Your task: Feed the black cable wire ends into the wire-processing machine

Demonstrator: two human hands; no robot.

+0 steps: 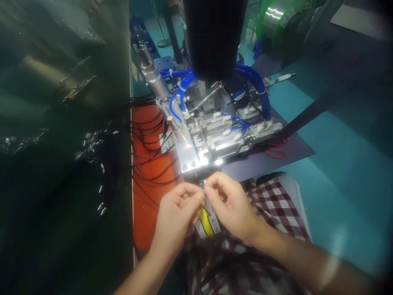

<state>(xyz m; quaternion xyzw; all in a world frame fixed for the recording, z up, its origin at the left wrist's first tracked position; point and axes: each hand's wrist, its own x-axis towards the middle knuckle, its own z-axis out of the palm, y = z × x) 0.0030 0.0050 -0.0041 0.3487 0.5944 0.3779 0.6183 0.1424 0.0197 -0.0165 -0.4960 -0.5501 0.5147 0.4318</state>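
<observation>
My left hand (180,207) is closed in a pinch, with its thumb and forefinger around a small shiny part (201,185). My right hand (229,200) meets it from the other side, also pinching at the same spot, fingertips almost touching. The part is too small for me to tell its kind. Just beyond both hands is the front edge of a metal machine (192,157) with blue air hoses (251,73). Below the fingers shows a label with a yellow arrow (207,223).
Black cables (147,151) run over an orange surface (144,221) on the left. Farther left, many small metal-ended pieces (100,200) lie on a dark green surface (61,229). A black cylinder (215,37) hangs over the machine, and a green-rimmed spool (276,20) stands behind.
</observation>
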